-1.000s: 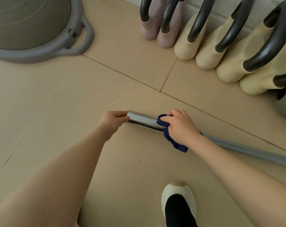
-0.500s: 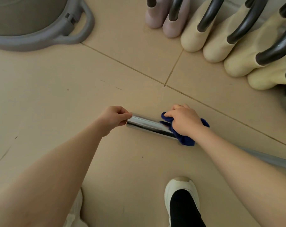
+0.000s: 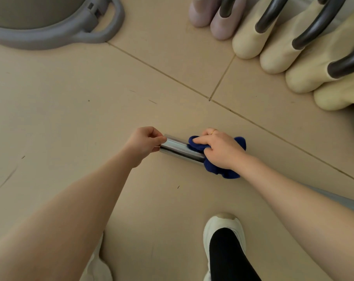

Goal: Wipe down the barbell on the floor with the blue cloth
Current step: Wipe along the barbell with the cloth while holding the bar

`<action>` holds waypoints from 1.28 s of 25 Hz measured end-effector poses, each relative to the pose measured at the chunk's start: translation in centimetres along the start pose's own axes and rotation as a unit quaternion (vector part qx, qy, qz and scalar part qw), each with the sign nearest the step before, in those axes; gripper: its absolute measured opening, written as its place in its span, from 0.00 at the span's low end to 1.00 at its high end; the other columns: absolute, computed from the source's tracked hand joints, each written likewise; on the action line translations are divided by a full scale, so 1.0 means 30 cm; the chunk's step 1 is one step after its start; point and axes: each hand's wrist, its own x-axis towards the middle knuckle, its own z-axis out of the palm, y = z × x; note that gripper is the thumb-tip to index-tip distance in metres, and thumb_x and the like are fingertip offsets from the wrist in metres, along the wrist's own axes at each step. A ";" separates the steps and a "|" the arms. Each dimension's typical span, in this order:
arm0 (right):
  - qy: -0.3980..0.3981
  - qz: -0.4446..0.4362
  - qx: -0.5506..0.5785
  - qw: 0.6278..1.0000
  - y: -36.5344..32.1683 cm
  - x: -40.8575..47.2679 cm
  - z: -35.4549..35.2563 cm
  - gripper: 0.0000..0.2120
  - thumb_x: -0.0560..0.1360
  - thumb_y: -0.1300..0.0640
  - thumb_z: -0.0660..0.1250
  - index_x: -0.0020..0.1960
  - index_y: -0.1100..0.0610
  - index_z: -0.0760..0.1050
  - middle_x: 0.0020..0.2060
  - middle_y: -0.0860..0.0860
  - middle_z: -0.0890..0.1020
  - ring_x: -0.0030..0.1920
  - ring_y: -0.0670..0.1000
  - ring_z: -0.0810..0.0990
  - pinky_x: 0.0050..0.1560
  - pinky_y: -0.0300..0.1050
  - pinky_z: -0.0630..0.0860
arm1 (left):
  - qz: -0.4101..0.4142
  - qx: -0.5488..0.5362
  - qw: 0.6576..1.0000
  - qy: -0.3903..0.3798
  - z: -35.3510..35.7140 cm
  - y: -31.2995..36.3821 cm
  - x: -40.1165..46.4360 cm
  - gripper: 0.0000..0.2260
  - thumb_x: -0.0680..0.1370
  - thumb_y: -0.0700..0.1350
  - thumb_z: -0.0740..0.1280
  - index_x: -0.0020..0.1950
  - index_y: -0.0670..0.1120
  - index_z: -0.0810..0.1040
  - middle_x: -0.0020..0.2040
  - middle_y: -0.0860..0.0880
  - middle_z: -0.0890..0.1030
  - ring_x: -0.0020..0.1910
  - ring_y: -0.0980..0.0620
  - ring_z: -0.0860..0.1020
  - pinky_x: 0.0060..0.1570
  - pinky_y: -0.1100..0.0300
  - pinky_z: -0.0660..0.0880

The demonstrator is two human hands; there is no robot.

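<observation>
Here the left hand grips the barbell end on the floor, likely steadying it, while the right hand clamps the blue cloth around the shaft.

We are looking steeply down from a single head-worn wide-angle camera, facing forward over the floor, close above our outstretched forearms.

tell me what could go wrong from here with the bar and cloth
1. The left hand only pinches the tip of the bar, so the round bar could roll or slip on the smooth floor.
2. The cloth is bunched under the right hand, so its loose folds may skip parts of the bar.
</observation>
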 end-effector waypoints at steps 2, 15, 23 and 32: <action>-0.013 -0.046 -0.012 0.999 -0.003 -0.020 -0.008 0.24 0.76 0.67 0.53 0.65 0.51 0.73 0.58 0.50 0.71 0.53 0.55 0.74 0.57 0.48 0.72 | -0.016 -0.001 1.000 0.002 0.002 0.017 0.012 0.09 0.76 0.38 0.67 0.36 0.43 0.73 0.36 0.47 0.74 0.37 0.51 0.74 0.41 0.63 0.77; 0.078 -0.018 -0.166 0.983 0.051 -0.017 -0.036 0.21 0.76 0.61 0.54 0.67 0.47 0.69 0.59 0.53 0.71 0.56 0.58 0.72 0.48 0.45 0.69 | -0.021 0.084 0.994 0.062 0.040 0.098 0.072 0.10 0.76 0.45 0.66 0.38 0.40 0.76 0.34 0.42 0.73 0.37 0.47 0.72 0.40 0.55 0.71; 0.142 -0.250 -0.301 0.909 0.013 -0.023 0.102 0.22 0.65 0.59 0.52 0.51 0.51 0.80 0.42 0.54 0.80 0.36 0.56 0.77 0.33 0.45 0.70 | -0.022 0.001 0.998 -0.052 -0.011 0.072 0.028 0.13 0.79 0.40 0.63 0.63 0.41 0.76 0.56 0.47 0.78 0.56 0.52 0.75 0.57 0.59 0.72; 0.139 0.068 0.055 0.986 -0.012 0.123 -0.032 0.17 0.73 0.66 0.54 0.51 0.56 0.79 0.49 0.57 0.77 0.47 0.59 0.76 0.43 0.48 0.74 | -0.007 0.027 1.000 0.001 0.012 0.103 0.053 0.11 0.78 0.41 0.62 0.57 0.42 0.80 0.48 0.46 0.79 0.47 0.51 0.77 0.48 0.61 0.75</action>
